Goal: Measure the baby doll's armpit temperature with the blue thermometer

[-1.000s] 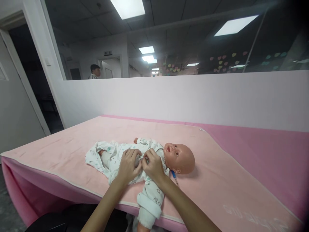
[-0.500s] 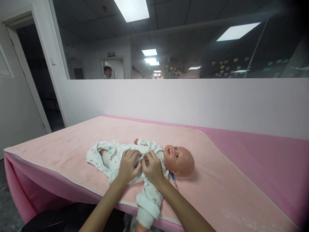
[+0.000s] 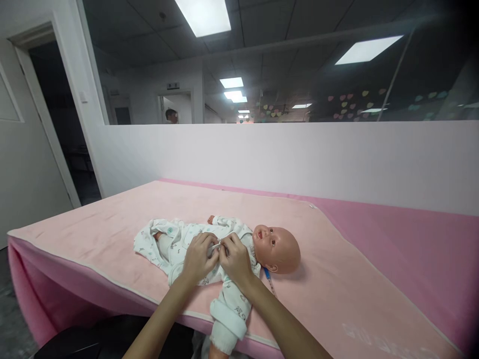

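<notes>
A baby doll [image 3: 279, 249] lies on its back on the pink-covered table [image 3: 112, 234], head to the right. It wears a white printed romper [image 3: 170, 239]. My left hand [image 3: 198, 258] and my right hand [image 3: 234, 259] rest on the doll's chest, fingertips meeting. Both pinch the front edges of the romper together at the chest. One sleeved doll arm [image 3: 228, 316] hangs over the table's near edge, and a blue tube [image 3: 267, 274] shows under the doll's neck.
A white partition wall [image 3: 299, 154] with a glass window runs behind the table. An open dark doorway [image 3: 56, 124] is at the left. A person's head [image 3: 171, 115] shows far off behind the glass. A black chair [image 3: 86, 341] sits below the near edge.
My fingertips have drawn closer together on the romper's front. The far person behind the glass has moved to the right. The doll has stayed in place.
</notes>
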### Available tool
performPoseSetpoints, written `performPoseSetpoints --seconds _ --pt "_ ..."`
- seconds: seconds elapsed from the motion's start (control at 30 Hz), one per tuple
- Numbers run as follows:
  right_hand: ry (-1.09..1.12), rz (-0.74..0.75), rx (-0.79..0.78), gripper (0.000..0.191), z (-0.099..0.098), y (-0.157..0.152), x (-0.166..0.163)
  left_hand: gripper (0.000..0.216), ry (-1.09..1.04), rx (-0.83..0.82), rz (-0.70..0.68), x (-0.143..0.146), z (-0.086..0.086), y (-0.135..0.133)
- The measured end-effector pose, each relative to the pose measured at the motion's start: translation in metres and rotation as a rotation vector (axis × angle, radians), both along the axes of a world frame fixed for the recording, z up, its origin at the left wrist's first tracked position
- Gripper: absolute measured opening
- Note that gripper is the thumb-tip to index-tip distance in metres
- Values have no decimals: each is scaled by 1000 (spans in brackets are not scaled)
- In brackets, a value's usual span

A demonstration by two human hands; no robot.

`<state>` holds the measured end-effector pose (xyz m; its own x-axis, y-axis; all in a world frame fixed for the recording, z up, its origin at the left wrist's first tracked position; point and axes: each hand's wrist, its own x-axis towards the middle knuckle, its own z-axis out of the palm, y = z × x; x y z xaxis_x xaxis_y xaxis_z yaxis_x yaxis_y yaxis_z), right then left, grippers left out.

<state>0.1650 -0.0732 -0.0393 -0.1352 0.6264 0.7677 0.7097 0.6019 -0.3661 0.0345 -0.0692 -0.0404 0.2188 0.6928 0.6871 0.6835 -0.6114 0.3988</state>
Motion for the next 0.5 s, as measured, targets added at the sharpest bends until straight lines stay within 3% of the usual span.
performPoseSetpoints --seconds 0.5 --pt "-46 -34 -2 16 1 -2 0 16 -202 -116 -116 -6 -1 1"
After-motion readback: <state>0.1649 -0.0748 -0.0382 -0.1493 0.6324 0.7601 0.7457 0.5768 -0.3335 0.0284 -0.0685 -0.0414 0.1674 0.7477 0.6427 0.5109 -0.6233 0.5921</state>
